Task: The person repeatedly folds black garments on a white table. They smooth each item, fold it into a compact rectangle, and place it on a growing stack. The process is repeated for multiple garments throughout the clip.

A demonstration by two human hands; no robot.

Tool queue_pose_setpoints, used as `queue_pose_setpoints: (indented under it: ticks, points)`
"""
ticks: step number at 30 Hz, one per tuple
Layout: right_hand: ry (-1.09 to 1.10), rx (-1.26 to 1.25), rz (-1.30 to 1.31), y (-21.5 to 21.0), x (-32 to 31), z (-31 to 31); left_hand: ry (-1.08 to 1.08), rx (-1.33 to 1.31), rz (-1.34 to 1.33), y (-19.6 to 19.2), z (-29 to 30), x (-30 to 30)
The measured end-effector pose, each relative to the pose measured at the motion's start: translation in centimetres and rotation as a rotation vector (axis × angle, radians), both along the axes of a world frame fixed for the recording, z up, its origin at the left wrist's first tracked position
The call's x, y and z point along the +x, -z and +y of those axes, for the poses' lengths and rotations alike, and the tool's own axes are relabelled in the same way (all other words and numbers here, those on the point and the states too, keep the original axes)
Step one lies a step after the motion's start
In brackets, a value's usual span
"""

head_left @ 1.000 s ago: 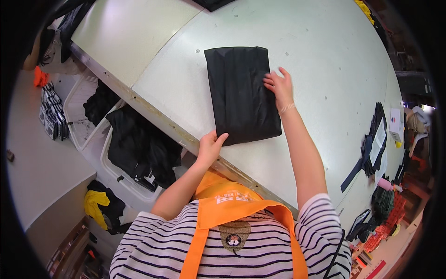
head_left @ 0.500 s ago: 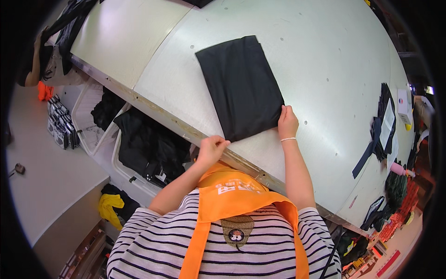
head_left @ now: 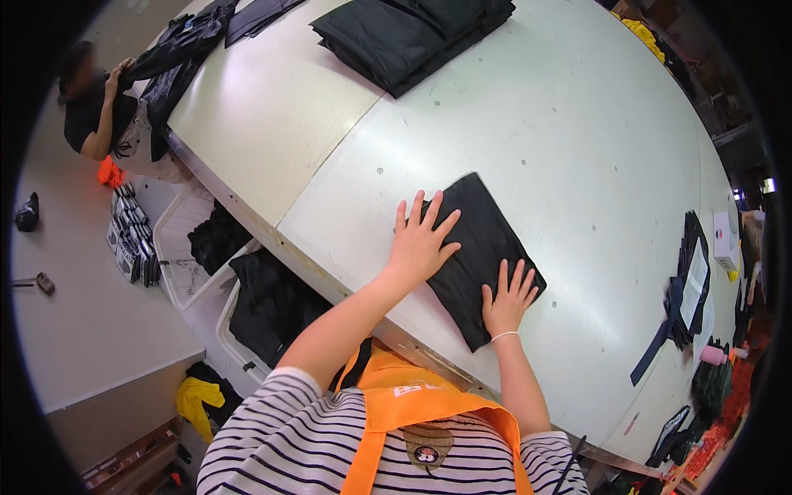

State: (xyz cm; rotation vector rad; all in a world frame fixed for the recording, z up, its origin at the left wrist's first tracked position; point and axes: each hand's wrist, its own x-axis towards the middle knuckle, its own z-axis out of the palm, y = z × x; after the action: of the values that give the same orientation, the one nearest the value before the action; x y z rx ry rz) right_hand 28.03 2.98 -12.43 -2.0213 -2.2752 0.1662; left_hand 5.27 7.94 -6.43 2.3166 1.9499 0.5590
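A folded black piece of cloth (head_left: pixel 476 235) lies flat on the pale table (head_left: pixel 577 313) in front of me, its near corner by the front edge. My left hand (head_left: pixel 419 243) rests open on its left side, fingers spread and palm down. Lower on the cloth, toward its right corner, my right hand (head_left: pixel 507 301) presses with fingers stretched out. Neither hand grips anything. Whether the cloth is a garment cannot be made out.
A pile of folded black cloth (head_left: pixel 412 37) sits at the far side. White bins (head_left: pixel 177 256) of dark fabric stand below the table's left edge. Dark fabric strips (head_left: pixel 676 289), a pink spool (head_left: pixel 713 355) and a white box (head_left: pixel 726 239) lie right. A person (head_left: pixel 99 115) handles black fabric at far left.
The cloth has been folded to a narrower shape and lies nearer the table edge. Both hands have gone from holding its edges to lying flat on it. The view has shifted, revealing the far pile.
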Motion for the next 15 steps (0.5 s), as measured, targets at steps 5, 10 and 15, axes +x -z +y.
queue_pose_setpoints:
  ticks: [5,10,15]
  points:
    - [0.047,0.093,0.23,0.7,2.4,2.3,-0.002,-0.172,0.005,3.6,2.7,-0.3]
    - [-0.131,-0.122,0.177,-1.4,0.9,-2.4,-0.072,-0.134,-0.263,2.4,1.6,-4.9]
    - [-0.157,-0.112,0.165,-0.8,-9.0,3.1,-0.505,-0.042,-0.002,6.9,-0.7,-19.5]
